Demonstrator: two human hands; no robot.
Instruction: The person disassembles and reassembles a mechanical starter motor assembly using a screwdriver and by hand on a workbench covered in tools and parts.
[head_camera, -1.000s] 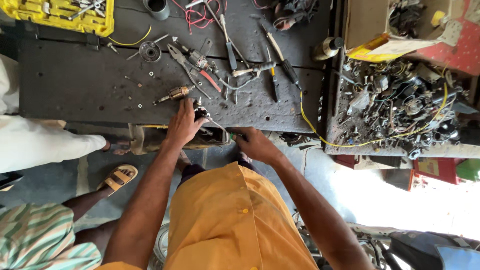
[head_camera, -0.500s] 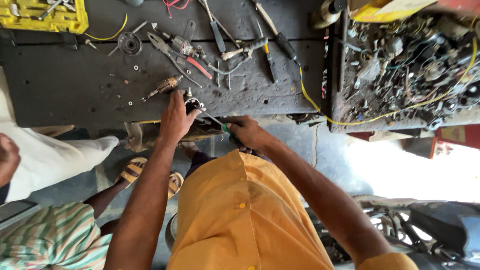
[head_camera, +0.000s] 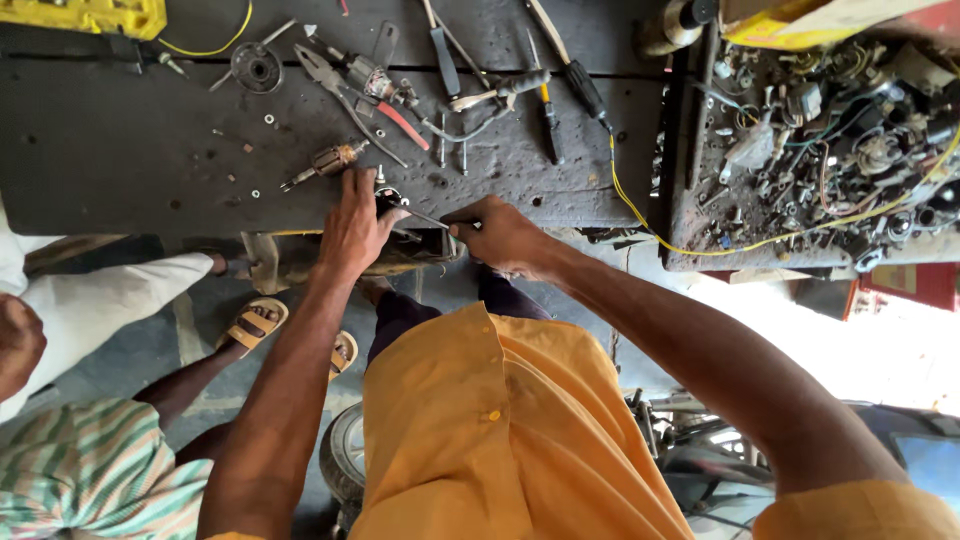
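My left hand (head_camera: 352, 228) rests on a small dark metal part (head_camera: 388, 200) at the near edge of the black workbench (head_camera: 120, 150), holding it down. My right hand (head_camera: 500, 236) grips a thin metal tool (head_camera: 428, 218) whose tip points left into that part. A small motor armature (head_camera: 328, 162) with copper windings lies just beyond my left hand. My orange shirt fills the lower middle of the view.
Pliers with red handles (head_camera: 372, 96), screwdrivers (head_camera: 548, 112) and loose screws lie across the bench. A tray of electrical scrap (head_camera: 820, 130) with a yellow wire (head_camera: 640, 215) sits right. A yellow case (head_camera: 80, 14) is top left. Another person's sandalled feet (head_camera: 255, 318) and striped sleeve (head_camera: 90, 470) are left.
The view has shifted down the bench. My hands stayed at the bench's near edge; the right hand closed in toward the left, bringing the thin tool to the part.
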